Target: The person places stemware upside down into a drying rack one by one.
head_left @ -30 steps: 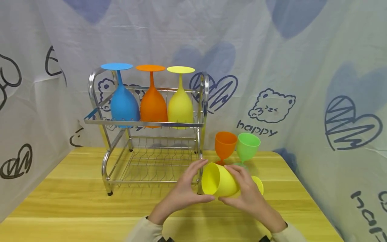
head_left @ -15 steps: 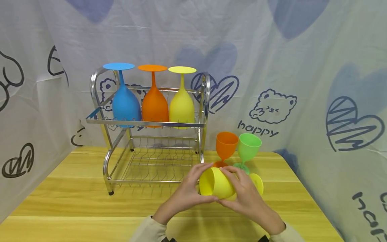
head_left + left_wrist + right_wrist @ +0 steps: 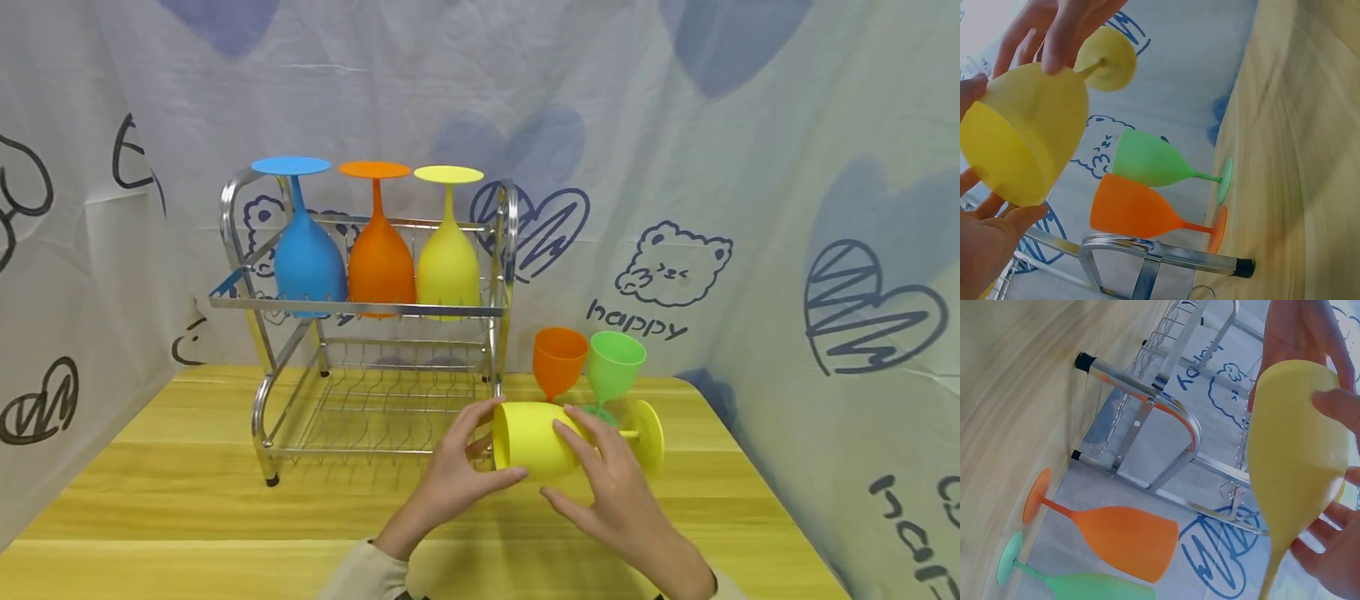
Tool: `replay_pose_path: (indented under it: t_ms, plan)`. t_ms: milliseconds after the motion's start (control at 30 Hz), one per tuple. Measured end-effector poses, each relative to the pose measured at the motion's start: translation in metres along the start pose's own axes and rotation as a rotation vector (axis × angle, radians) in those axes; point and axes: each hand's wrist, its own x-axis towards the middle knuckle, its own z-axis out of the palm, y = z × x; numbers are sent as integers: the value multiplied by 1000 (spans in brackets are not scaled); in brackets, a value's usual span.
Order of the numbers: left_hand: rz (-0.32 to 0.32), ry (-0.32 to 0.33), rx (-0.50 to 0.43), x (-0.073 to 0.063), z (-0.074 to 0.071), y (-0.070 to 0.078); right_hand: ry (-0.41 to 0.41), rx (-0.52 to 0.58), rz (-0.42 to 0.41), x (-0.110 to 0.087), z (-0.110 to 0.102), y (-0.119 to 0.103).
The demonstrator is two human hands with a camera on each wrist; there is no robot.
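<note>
A yellow goblet (image 3: 536, 437) is held on its side above the table, its open mouth facing left and its round foot (image 3: 649, 437) to the right. My left hand (image 3: 452, 479) holds it at the rim, fingers on the far side and thumb below. Around the stem end of the bowl is my right hand (image 3: 618, 483), with fingertips on the bowl in the left wrist view. Behind the hands an orange goblet (image 3: 559, 358) and a green goblet (image 3: 615, 367) stand upright on the table.
At left stands a two-tier metal rack (image 3: 360, 308). Its upper tier bears upside-down blue (image 3: 310, 258), orange (image 3: 381, 262) and yellow (image 3: 448, 267) goblets. A printed cloth (image 3: 675, 167) hangs behind and beside the wooden table (image 3: 225, 533).
The yellow goblet has turned more level, its foot swinging right and coming more into view. My right thumb has spread away from the bowl, while my left hand stays at the rim.
</note>
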Motion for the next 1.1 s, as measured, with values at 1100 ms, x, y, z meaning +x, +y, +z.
replay_pose_path:
  t_ms: [1100]
  plan:
    - [-214,96,-566,-12,-6,2,178,1362,702,20,15,-18]
